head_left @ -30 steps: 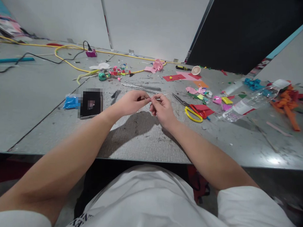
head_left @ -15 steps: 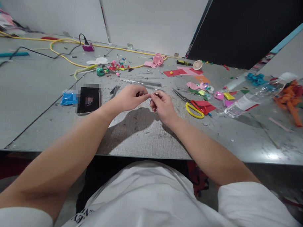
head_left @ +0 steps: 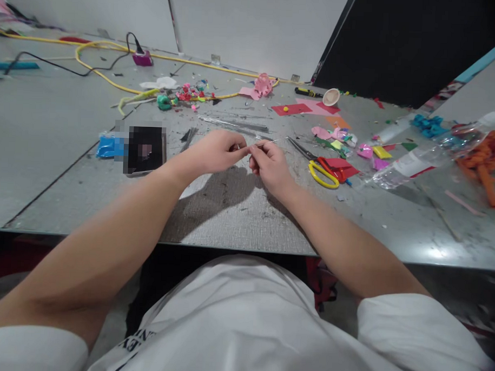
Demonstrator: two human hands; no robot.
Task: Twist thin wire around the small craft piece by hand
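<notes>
While pinching one thin wire between them, left hand and right hand meet fingertip to fingertip above bare table. Open room nearward to table edge. One phone left of hands, one scissors just right.

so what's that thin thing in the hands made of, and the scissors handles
The thin rod pinched between left hand and right hand looks like bare metal wire: grey, slim, glinting. The scissors handles look like glossy yellow and red plastic.
</notes>
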